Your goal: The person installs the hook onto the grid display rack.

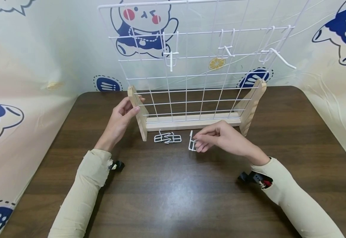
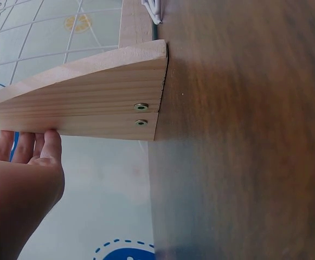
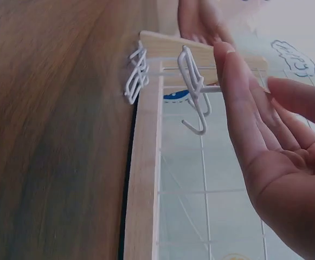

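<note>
My left hand grips the left wooden side panel of a white wire grid rack, its fingers round the panel's rear edge. Just in front of the rack, my right hand pinches a white wire hook by its prong, above the table. The prong's tip is hidden by the fingers. To the left of that hook, several similar loose hooks lie in a small tangled heap near the rack's base bar.
Three hooks hang on the upper grid: a left one, a middle one and a right one whose prong juts forward. The right wooden side panel stands on the brown table. A patterned cloth covers the wall behind.
</note>
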`<control>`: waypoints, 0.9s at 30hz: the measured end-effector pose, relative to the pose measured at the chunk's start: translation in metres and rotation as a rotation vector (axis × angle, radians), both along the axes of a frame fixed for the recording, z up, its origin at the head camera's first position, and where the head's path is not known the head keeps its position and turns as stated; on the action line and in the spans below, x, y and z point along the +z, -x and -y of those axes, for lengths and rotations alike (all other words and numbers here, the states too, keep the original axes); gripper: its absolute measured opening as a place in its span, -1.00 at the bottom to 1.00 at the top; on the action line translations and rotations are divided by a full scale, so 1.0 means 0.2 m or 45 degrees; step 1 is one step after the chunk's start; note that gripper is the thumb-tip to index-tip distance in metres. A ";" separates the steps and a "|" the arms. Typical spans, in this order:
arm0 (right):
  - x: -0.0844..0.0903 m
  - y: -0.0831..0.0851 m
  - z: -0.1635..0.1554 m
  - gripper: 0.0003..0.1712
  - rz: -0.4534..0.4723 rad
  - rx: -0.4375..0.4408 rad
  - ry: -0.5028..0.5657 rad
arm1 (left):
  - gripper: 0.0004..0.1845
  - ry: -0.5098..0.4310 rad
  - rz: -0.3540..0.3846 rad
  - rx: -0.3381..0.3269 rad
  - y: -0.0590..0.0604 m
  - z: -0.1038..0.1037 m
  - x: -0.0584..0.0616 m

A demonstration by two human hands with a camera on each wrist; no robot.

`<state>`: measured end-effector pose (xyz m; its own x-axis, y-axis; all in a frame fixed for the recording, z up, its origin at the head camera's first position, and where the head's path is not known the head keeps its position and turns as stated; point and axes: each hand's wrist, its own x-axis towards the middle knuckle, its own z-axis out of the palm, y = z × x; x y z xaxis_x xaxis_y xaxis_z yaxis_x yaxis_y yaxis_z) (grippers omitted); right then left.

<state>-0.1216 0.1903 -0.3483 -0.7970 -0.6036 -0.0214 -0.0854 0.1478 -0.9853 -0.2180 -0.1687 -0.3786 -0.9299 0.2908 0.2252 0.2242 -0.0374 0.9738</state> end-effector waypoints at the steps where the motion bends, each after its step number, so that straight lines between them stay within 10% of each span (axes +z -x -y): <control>1: 0.00 0.00 0.00 -0.70 0.014 0.011 0.018 | -0.46 0.002 0.001 0.001 0.00 0.00 0.00; 13: 0.01 0.00 -0.02 -0.70 0.027 0.042 0.074 | -0.47 -0.029 0.001 -0.007 -0.01 0.00 0.00; 27: 0.01 0.00 -0.03 -0.70 -0.214 -0.114 -0.299 | -0.50 -0.006 0.003 0.005 0.00 0.00 0.00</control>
<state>-0.1209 0.1961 -0.3458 -0.8512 -0.5247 -0.0153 -0.2210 0.3846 -0.8962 -0.2176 -0.1681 -0.3788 -0.9314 0.2864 0.2248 0.2224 -0.0413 0.9741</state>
